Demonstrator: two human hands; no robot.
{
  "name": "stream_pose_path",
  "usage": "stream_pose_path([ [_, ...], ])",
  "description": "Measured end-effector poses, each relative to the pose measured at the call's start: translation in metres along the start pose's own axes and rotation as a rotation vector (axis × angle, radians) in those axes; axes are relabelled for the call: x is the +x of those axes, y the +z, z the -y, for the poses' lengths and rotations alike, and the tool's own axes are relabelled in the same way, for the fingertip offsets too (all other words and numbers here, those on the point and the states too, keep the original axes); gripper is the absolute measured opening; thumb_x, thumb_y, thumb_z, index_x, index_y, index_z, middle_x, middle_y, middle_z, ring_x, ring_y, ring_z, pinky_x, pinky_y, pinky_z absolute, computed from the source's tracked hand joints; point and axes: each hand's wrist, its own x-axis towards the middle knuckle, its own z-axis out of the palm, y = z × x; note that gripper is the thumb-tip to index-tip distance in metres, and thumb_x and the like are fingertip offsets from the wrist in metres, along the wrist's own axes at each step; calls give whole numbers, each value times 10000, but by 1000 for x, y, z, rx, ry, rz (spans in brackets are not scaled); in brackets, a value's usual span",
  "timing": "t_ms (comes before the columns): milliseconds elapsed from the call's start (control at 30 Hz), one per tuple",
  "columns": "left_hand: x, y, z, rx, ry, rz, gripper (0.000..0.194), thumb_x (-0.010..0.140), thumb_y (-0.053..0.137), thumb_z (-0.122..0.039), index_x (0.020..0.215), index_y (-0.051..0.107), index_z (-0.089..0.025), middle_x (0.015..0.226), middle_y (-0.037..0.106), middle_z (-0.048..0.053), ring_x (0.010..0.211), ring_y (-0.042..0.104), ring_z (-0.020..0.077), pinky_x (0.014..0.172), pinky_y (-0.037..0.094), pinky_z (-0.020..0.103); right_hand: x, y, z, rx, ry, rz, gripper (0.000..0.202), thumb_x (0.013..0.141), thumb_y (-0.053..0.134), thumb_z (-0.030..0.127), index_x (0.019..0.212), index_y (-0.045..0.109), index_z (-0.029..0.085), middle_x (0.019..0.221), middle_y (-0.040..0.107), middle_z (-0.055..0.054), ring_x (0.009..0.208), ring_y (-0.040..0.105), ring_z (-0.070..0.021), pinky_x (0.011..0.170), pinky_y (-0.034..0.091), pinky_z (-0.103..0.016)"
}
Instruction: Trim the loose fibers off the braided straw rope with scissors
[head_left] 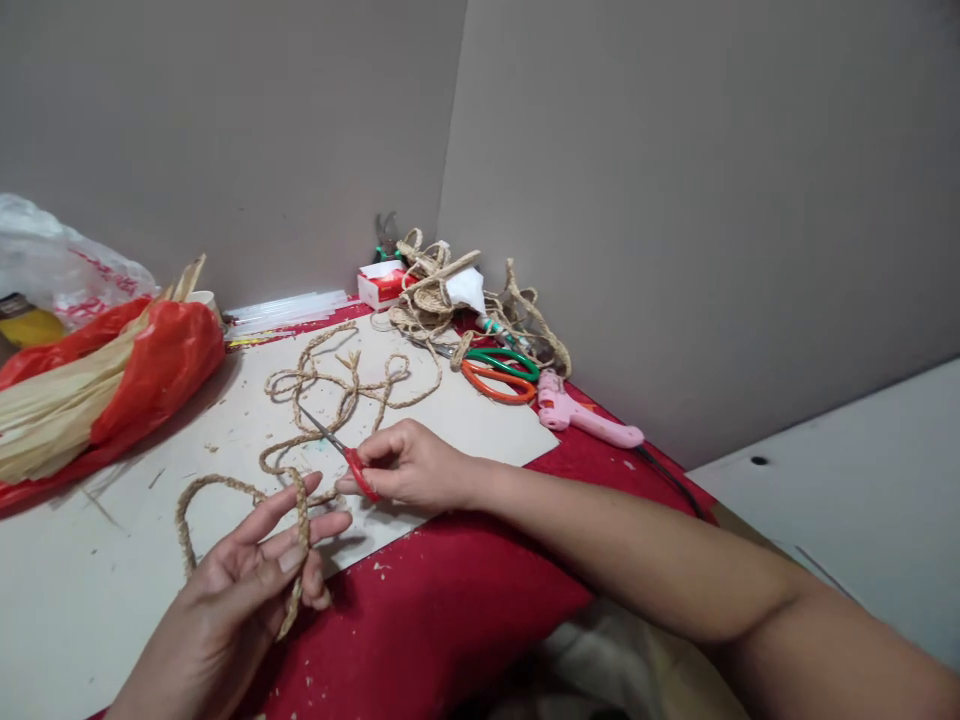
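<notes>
A braided straw rope runs across the fingers of my left hand, its thumb pressing the rope and its lower end hanging below the palm. Just right of it, my right hand grips red-handled scissors by the handle loops, their blades pointing up and left over the white board. More of the rope lies in loops on the board beyond both hands. One frayed end of cord shows among these loops.
Red plastic bag with pale straw at left, clear plastic bag behind it. At the back: red-white box, bundled braids, green-and-orange-handled scissors, pink glue gun with cord. White board lies on red cloth; grey walls stand behind.
</notes>
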Motion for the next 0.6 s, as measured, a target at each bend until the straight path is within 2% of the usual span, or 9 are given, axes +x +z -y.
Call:
stream_pose_path([
  [67, 0, 2, 5, 33, 10, -4, 735, 718, 749, -190, 1395, 472, -253, 636, 657, 29, 687, 632, 189, 807, 506, 349, 0, 2, 3, 169, 84, 59, 396, 727, 668, 465, 601, 543, 111, 529, 370, 68, 516, 304, -40, 493, 249, -194],
  [133, 0, 4, 9, 62, 18, -10, 789, 707, 761, -220, 1421, 431, -273, 568, 611, -1, 634, 617, 185, 784, 505, 353, 1, 3, 4, 239, 119, 108, 364, 732, 669, 439, 665, 593, 90, 548, 401, 68, 528, 327, -39, 513, 270, -192],
  [233, 2, 7, 11, 100, 21, -11, 885, 669, 794, -256, 1449, 376, -276, 637, 650, 14, 566, 584, 161, 716, 506, 336, 1, 6, 1, 292, 148, 158, 339, 731, 676, 401, 757, 644, 65, 583, 452, 62, 558, 374, -42, 562, 311, -190],
  [333, 4, 12, 11, 171, 43, 0, 941, 658, 807, -274, 1469, 329, -253, 653, 664, 22, 616, 610, 168, 709, 490, 306, 0, 9, -2, 335, 162, 195, 343, 717, 690, 374, 832, 667, 52, 646, 538, 37, 606, 441, -52, 625, 355, -198],
  [433, 4, 16, 10, 281, 112, 5, 824, 700, 780, -288, 1426, 394, -236, 570, 631, 8, 765, 643, 197, 689, 465, 254, -1, 10, 1, 339, 141, 151, 301, 703, 696, 357, 734, 645, 62, 631, 541, 35, 588, 429, -46, 599, 342, -189],
  [467, 4, 17, 10, 314, 134, 5, 750, 713, 770, -301, 1385, 444, -230, 543, 617, 2, 753, 636, 188, 663, 455, 232, -1, 10, 3, 337, 123, 118, 286, 696, 697, 347, 678, 622, 72, 607, 523, 42, 573, 412, -42, 579, 328, -184],
  [533, 4, 18, 8, 353, 154, -7, 577, 716, 766, -327, 1243, 561, -215, 530, 610, -6, 597, 576, 135, 564, 420, 191, -1, 10, 7, 341, 69, 36, 259, 684, 692, 315, 613, 588, 89, 580, 497, 52, 563, 398, -40, 564, 319, -179],
  [600, 6, 18, 7, 341, 158, -30, 419, 684, 786, -345, 1043, 639, -189, 595, 648, 12, 457, 447, 71, 458, 351, 167, 0, 12, 8, 347, 4, -66, 216, 673, 683, 286, 617, 600, 94, 598, 516, 45, 585, 430, -51, 584, 344, -182],
])
